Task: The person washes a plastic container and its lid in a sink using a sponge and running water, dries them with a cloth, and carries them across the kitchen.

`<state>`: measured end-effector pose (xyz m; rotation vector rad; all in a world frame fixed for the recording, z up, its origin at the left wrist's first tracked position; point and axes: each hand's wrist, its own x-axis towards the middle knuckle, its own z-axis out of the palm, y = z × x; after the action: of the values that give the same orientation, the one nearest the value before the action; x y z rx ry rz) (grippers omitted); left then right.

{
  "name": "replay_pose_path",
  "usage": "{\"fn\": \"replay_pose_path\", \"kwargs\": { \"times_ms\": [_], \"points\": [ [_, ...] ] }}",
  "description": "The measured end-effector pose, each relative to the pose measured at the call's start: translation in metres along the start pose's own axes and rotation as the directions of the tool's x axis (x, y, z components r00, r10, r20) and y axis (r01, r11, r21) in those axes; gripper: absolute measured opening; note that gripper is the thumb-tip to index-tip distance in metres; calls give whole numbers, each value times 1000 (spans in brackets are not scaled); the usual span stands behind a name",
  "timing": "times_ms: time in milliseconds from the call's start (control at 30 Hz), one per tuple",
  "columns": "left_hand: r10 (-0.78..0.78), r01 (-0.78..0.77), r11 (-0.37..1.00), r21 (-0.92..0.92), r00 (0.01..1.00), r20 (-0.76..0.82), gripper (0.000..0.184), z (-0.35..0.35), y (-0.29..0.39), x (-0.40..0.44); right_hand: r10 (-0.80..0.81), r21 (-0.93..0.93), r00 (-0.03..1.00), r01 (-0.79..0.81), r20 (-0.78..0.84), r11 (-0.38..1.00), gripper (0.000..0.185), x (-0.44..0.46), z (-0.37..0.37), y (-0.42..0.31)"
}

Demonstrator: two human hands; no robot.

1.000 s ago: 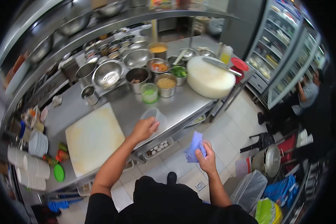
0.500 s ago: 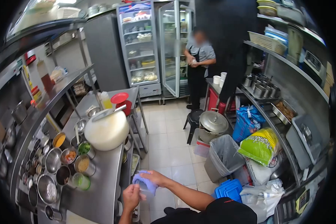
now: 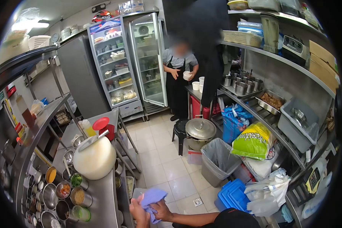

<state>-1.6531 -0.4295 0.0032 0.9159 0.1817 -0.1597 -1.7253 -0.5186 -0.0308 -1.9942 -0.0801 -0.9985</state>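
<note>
At the bottom centre, a purple cloth (image 3: 154, 195) is bunched in my right hand (image 3: 161, 211), whose fingers are closed round it. My left hand (image 3: 140, 212) is beside it, fingers curled on what looks like a clear plastic container (image 3: 138, 192). The cloth and fingers cover most of that container, so its full shape is hidden. Both hands are just right of the steel counter (image 3: 101, 193), over the floor.
Steel pots of chopped food, including one of greens (image 3: 76, 179), line the counter near a large round white block (image 3: 95, 157) with a knife (image 3: 93, 140) on top. Right stand a grey bin (image 3: 219, 163) and blue box (image 3: 233, 195). A co-worker (image 3: 180, 76) stands by the fridge.
My view has swung right. The cloth is more spread above my hands, and both hands sit lower in view. The co-worker's hands have parted, one holding a white tub.
</note>
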Motion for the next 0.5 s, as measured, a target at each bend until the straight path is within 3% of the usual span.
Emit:
{"fn": "replay_pose_path", "kwargs": {
  "times_ms": [33,67,100,167,200,233,300,333,367,433,500],
  "points": [
    [174,-193,940,283,981,89,17,2,-2,-1,-96,-144,987,114,126,983,53,4,-1,6],
    [315,-360,749,556,932,179,11,5,-2,0,-92,-146,988,109,122,983,53,7,-2,11],
    [314,-362,748,556,932,184,11,3,-3,2,-30,-88,992,41,125,995,50,18,-7,12],
    [309,-516,603,608,854,418,11,-6,-7,3,94,28,985,-99,143,995,44,33,-14,16],
    [305,-529,604,596,844,441,16,-4,-7,0,163,98,977,-177,136,979,42,35,-9,28],
    [297,-525,605,599,846,442,16,0,-1,-7,171,96,976,-184,134,978,42,34,-2,37],
    [114,-244,839,486,953,282,20,13,9,-15,331,433,941,-329,73,839,41,35,7,50],
    [114,-243,843,480,952,283,20,6,3,-6,407,542,905,-407,127,735,38,41,-1,36],
    [169,-331,814,478,922,349,21,-11,-9,7,407,534,904,-410,130,739,38,37,-1,42],
    [218,-407,783,470,888,405,22,-13,-7,2,521,761,830,-465,197,453,37,26,1,60],
    [-191,-73,823,564,898,396,23,1,18,-21,448,723,851,-489,273,489,37,22,-4,83]
  ]
}}
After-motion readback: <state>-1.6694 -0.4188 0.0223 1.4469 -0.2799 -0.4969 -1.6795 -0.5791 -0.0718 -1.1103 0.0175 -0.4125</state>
